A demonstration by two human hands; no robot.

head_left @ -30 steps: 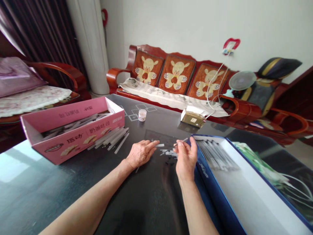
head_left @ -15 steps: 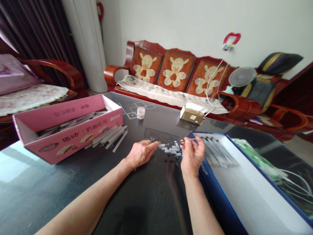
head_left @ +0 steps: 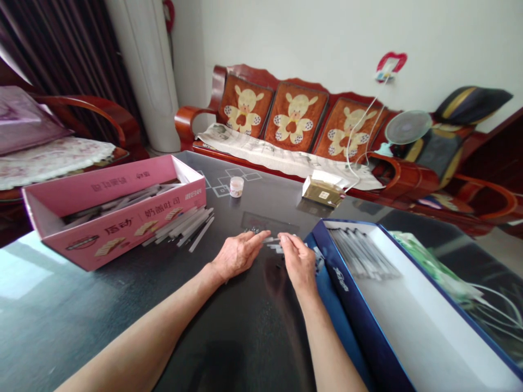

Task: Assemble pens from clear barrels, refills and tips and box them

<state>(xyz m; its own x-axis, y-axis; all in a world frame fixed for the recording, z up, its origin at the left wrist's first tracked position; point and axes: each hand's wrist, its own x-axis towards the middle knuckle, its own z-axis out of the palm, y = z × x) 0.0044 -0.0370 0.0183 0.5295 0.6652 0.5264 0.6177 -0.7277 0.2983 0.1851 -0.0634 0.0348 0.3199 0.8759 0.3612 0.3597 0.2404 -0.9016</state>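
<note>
the left hand [head_left: 239, 256] lies low on the dark table [head_left: 241, 332], its pointing finger stretched out toward the right hand [head_left: 298, 260]. i can't tell if its fingers are holding anything. the right hand's thumb and first finger are close together at the tips, but i can't see if something thin is pinched there.

small white pieces [head_left: 274, 247] lie on the table between the two hands, and more lie just past the right hand, next to the blue box [head_left: 335, 270]. the table looks smooth and shiny, so a bump from a finger could make the pieces slide apart. the hands cover part of them, so one could get pushed away by mistake. a thin thing could also slip if the pinch is too loose.

the right hand is near the blue box, so a quick swing might knock its wall and mess up the row of sticks [head_left: 359, 253] inside.

farther off, loose sticks [head_left: 183, 231] lean in a messy pile by the pink box [head_left: 134, 231]. a sleepy elbow tug could maybe scatter them. the little tub [head_left: 236, 187] stands well apart, so it seems safe.
</note>
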